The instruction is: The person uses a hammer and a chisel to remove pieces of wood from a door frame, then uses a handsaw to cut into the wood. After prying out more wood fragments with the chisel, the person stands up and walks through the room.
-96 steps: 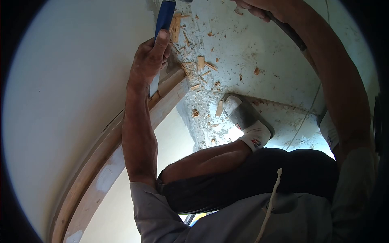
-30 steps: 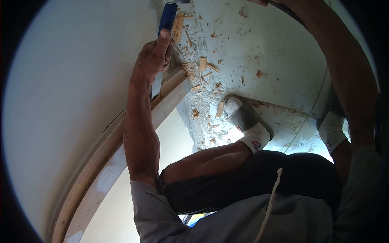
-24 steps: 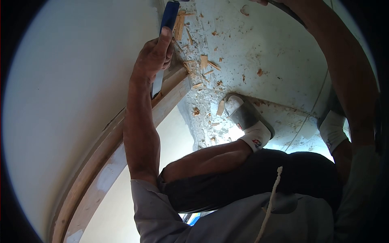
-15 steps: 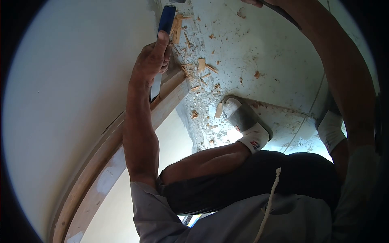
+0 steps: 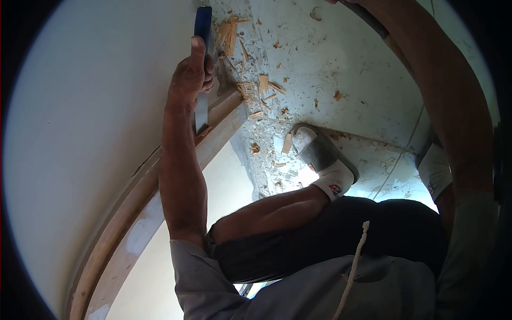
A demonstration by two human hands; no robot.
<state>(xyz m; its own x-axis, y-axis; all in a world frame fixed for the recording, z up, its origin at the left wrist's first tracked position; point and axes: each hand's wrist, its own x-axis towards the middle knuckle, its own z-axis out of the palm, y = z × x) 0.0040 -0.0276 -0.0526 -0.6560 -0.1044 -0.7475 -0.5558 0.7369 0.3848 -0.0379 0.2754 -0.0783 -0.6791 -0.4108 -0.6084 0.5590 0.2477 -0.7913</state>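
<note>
My left hand [image 5: 190, 77] is wrapped around a chisel [image 5: 202, 22] with a blue handle, its thumb laid along the handle. The flat steel blade comes out below the fist, and its tip meets the wooden door frame [image 5: 223, 108] near its end, where a small curl of wood shows. Only a sliver of my right hand [image 5: 333, 1] is visible at the top edge, closed on a hammer. The hammer's dark handle [image 5: 368, 18] runs back along my forearm; its head is out of view.
Wood chips [image 5: 228, 36] and shavings lie scattered over the dusty tiled floor [image 5: 362, 80]. A pale wall [image 5: 96, 106] rises on the left beside the frame. My foot in a grey slide sandal [image 5: 322, 152] rests on the floor close to the frame's end.
The hammer head, seen beside the chisel's butt earlier, has left the view. My left hand and the chisel have shifted slightly left, and more of the blade shows against the frame.
</note>
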